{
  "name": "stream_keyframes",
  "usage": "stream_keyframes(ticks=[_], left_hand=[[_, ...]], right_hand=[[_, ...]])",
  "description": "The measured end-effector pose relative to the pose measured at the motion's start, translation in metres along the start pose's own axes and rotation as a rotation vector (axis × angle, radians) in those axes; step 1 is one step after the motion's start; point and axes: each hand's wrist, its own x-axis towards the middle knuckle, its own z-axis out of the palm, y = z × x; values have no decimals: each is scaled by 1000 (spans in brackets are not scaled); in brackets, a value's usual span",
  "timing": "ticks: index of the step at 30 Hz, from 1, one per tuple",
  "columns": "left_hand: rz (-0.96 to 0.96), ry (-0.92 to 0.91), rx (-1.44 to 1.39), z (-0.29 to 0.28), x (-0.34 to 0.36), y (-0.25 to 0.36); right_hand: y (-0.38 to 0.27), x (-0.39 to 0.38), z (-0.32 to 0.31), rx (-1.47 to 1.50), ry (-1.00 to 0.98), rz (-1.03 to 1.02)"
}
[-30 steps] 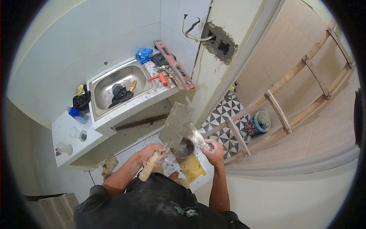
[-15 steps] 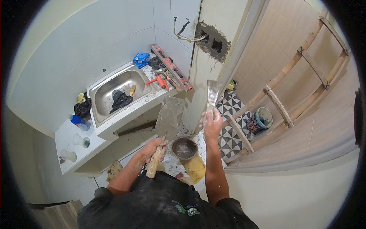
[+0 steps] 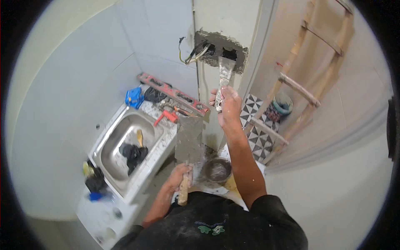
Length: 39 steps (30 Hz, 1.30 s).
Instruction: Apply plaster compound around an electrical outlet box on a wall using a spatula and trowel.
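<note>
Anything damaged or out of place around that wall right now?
Yes. The wall hole is a rough broken opening with loose wires hanging out of it; the right hand holds a putty knife at it. A dark rag lies in the sink, and tools clutter the counter.

One sink (image 3: 125,143), one red level (image 3: 173,93), one ladder (image 3: 300,83), two trowels (image 3: 225,77), perhaps one bucket (image 3: 217,170).
</note>
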Motion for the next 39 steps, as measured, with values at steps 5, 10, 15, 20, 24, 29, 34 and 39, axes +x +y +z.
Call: stream_keyframes(ticks=[5,10,15,20,24,29,34,39], left_hand=[[-126,-67,67,-37,8,56],[-237,-164,232,-92,24,87],[-287,-213,220,-112,28,106],[-286,-238,236,-121,33,114],[-270,-293,285,-128,37,117],[-267,-322,293,-128,40,121],[-274,-323,292,-131,45,114],[-285,-352,256,-123,44,113]], right_hand=[[15,12,44,83,142,-47],[37,21,69,158,312,-157],[43,25,71,204,394,-180],[37,26,50,-73,321,-135],[13,18,29,-167,306,-79],[-16,19,4,-371,236,16],[-33,23,4,-488,209,12],[-37,30,1,-489,217,3]])
